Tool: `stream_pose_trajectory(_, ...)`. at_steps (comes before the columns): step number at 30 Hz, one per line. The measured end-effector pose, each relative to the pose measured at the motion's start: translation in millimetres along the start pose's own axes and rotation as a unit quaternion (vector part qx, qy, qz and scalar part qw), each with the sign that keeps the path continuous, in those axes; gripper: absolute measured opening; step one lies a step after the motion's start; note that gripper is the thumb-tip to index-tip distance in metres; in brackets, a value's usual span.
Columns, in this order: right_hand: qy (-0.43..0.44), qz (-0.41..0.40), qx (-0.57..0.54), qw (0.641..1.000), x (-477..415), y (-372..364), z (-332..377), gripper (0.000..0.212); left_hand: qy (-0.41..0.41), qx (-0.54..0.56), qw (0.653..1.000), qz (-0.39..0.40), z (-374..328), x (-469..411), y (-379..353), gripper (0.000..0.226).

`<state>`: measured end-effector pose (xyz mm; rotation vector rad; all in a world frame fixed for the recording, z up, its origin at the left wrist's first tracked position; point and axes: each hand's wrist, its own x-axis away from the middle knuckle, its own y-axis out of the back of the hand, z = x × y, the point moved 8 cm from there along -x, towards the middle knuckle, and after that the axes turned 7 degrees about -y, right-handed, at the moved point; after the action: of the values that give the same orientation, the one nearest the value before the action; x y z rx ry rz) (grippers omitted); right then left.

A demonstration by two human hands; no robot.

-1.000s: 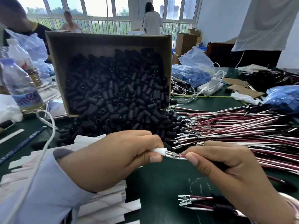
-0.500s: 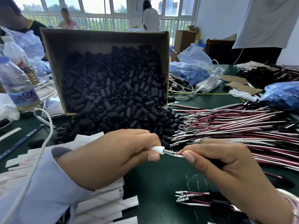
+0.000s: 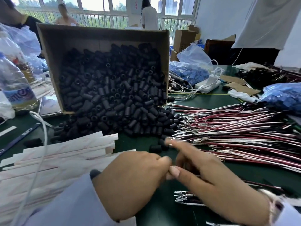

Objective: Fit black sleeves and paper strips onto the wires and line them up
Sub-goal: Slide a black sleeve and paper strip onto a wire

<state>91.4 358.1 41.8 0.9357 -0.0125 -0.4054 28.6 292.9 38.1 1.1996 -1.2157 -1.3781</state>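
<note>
The two hands meet low over the green worktop [image 3: 210,98]. The left hand [image 3: 133,181] has its fingers [image 3: 160,160] curled in, tips against the thumb of the right hand [image 3: 216,185]. Whatever lies between them is blurred, so I cannot tell whether either hand grips anything. The right forefinger points straight out toward the near edge of the black sleeves [image 3: 105,103], short matt tubes spilling from a tipped cardboard box [image 3: 101,38] onto the worktop. Just right of that fingertip lie the wires [image 3: 236,132], dark red and white, fanned out with bare metal terminals facing the sleeves. White paper strips [image 3: 57,154] are stacked left of the left hand. A short bundle [image 3: 184,197] of terminal-tipped wires lies partly under the right hand.
</note>
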Motion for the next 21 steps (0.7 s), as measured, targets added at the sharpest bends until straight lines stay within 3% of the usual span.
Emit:
stream_pose_trajectory(2, -0.031, 0.025, 0.026, 0.999, -1, 21, -20, 0.038, 0.046, -0.032, 0.998, -0.036, 35, 7, 12, 0.038)
stream_pose_trajectory(5, -0.081, 0.007, -0.001, 0.997, 0, 55, -39, 0.028, 0.115, -0.073, 0.987, -0.084, 65, 15, 30, 0.048)
stream_pose_trajectory(9, 0.015, 0.117, 0.063, 0.991, -3, 3, -12, 0.021, 0.024, -0.069, 0.995, -0.062, 5, -8, 9, 0.041)
stream_pose_trajectory(11, -0.033, 0.087, 0.075, 0.993, -8, 23, -29, 0.014, 0.054, -0.028, 0.993, -0.098, 26, -2, 18, 0.05)
stream_pose_trajectory(14, -0.108, -0.001, 0.107, 0.988, -4, 62, -54, 0.013, 0.1, -0.062, 0.98, -0.158, 49, 5, 43, 0.054)
stream_pose_trajectory(17, -0.058, 0.041, 0.136, 0.988, -5, 27, -31, 0.018, 0.046, -0.026, 0.996, -0.078, 9, -17, 13, 0.047)
stream_pose_trajectory(19, -0.017, 0.068, 0.088, 0.994, -4, 2, -12, 0.032, 0.025, 0.002, 0.997, -0.069, -7, -28, 7, 0.046)
stream_pose_trajectory(21, -0.017, 0.051, -0.038, 0.998, -6, 10, -6, 0.03, 0.016, -0.011, 0.992, -0.121, -7, -23, 24, 0.061)
